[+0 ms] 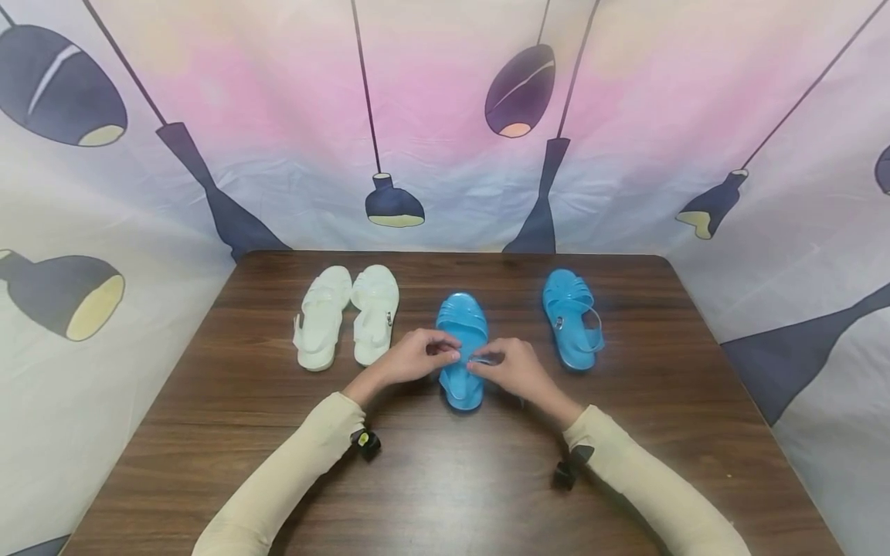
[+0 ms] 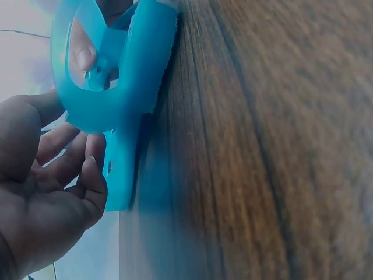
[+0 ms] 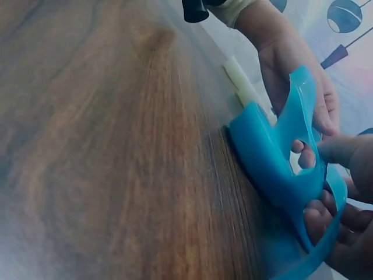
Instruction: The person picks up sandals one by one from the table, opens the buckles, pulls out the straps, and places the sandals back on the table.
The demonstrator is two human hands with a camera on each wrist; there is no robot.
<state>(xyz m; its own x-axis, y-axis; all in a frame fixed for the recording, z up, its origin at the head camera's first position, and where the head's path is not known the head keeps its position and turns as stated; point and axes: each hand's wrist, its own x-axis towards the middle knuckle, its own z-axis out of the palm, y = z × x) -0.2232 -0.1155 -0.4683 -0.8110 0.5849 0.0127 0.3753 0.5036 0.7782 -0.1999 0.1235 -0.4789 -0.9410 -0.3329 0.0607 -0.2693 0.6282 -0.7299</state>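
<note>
A blue jelly sandal (image 1: 461, 318) lies toe away from me in the middle of the brown table (image 1: 445, 479). Both hands meet over its heel end. My left hand (image 1: 426, 352) curls its fingers round the ankle strap from the left. My right hand (image 1: 506, 366) pinches the strap end from the right. In the left wrist view the left hand (image 2: 52, 192) sits against the blue strap (image 2: 111, 99). In the right wrist view the right hand (image 3: 344, 233) holds the raised strap (image 3: 274, 163), with the left hand (image 3: 291, 64) behind it.
A matching blue sandal (image 1: 570, 318) lies to the right. Two white sandals (image 1: 321, 318) (image 1: 375, 313) lie side by side at the left. Printed fabric walls (image 1: 445, 116) close in the table on three sides.
</note>
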